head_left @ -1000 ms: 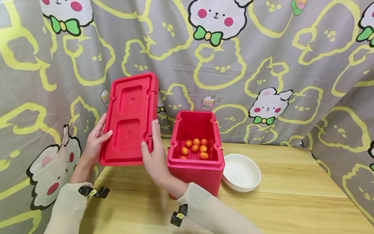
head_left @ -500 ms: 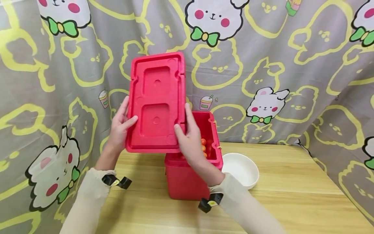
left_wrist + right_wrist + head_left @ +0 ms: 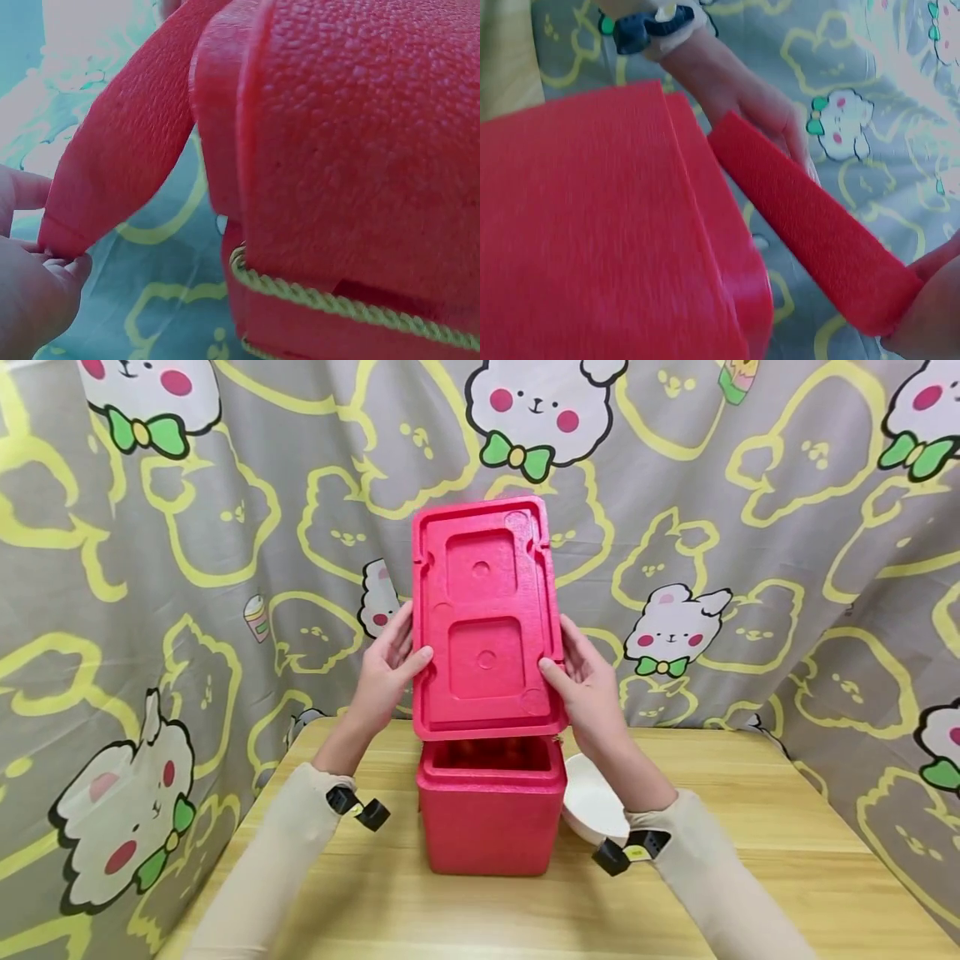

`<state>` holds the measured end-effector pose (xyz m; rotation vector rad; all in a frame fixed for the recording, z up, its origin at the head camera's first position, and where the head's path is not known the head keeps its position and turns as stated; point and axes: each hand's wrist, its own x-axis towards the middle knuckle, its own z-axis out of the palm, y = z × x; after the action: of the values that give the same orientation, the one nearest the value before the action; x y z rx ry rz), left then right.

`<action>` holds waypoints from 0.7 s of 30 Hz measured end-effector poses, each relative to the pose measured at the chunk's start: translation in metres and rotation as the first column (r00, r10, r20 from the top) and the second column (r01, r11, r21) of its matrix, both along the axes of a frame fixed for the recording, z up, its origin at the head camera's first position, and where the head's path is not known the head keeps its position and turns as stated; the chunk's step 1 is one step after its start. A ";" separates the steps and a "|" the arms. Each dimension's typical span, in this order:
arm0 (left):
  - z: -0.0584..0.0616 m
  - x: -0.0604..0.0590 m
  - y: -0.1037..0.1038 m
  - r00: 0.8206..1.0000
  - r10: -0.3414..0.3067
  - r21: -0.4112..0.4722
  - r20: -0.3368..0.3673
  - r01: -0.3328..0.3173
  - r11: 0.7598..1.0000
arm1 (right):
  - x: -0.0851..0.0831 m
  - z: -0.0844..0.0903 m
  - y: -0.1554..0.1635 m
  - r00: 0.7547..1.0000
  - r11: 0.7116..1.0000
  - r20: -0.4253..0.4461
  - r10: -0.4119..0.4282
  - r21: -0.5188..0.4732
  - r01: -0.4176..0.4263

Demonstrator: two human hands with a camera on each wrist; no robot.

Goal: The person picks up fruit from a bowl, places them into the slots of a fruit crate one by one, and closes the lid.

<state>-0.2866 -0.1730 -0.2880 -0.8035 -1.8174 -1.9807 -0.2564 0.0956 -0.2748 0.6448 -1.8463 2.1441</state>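
Observation:
A red foam lid [image 3: 483, 610] is held tilted over the red foam box [image 3: 491, 827], its recessed underside facing the head camera. My left hand [image 3: 384, 672] grips the lid's left edge, thumb on the underside and fingers behind. On the opposite edge my right hand [image 3: 592, 685] holds it the same way. The lid's lower edge overlaps the box's opening in the head view, so only a dim strip of the orange round fruit inside shows. Both wrist views show the lid [image 3: 124, 142] at an angle to the box [image 3: 607, 225], with a gap between them.
A white bowl [image 3: 592, 802] stands right of the box, partly behind my right forearm. A twisted gold cord [image 3: 337, 307] runs along the box's side. The wooden table [image 3: 750, 827] meets a patterned curtain [image 3: 300, 527] at the back and sides.
Both hands have carried the lid rightward, from beside the box to over it. The fruit, plainly visible a second ago, is now mostly hidden behind the lid.

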 end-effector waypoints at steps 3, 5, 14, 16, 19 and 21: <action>-0.001 -0.005 0.005 1.000 -0.012 0.013 0.007 0.012 1.000 | -0.005 -0.003 0.011 1.000 1.000 0.015 -0.021 0.006 0.021; -0.001 -0.007 0.008 1.000 -0.001 0.026 0.016 0.001 1.000 | -0.008 -0.006 0.015 0.999 0.999 0.026 -0.042 0.005 0.042; 0.006 -0.007 0.014 0.996 0.087 0.088 0.025 -0.089 0.992 | -0.021 -0.013 0.019 0.986 0.984 0.030 -0.164 -0.060 0.165; 0.008 -0.006 0.015 0.994 0.108 0.094 -0.004 -0.107 0.990 | -0.022 -0.012 0.018 0.983 0.979 0.015 -0.184 -0.085 0.185; 0.011 -0.003 0.017 0.988 0.143 0.108 -0.056 -0.136 0.985 | -0.022 -0.008 0.017 0.977 0.969 -0.027 -0.213 -0.134 0.208; 0.014 -0.001 0.017 0.983 0.162 0.122 -0.088 -0.151 0.981 | -0.022 -0.005 0.016 0.972 0.961 -0.065 -0.224 -0.181 0.209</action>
<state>-0.2875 -0.1557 -0.2744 -0.6874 -1.6425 -1.8922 -0.2781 0.1112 -0.2797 0.4633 -1.5846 2.0701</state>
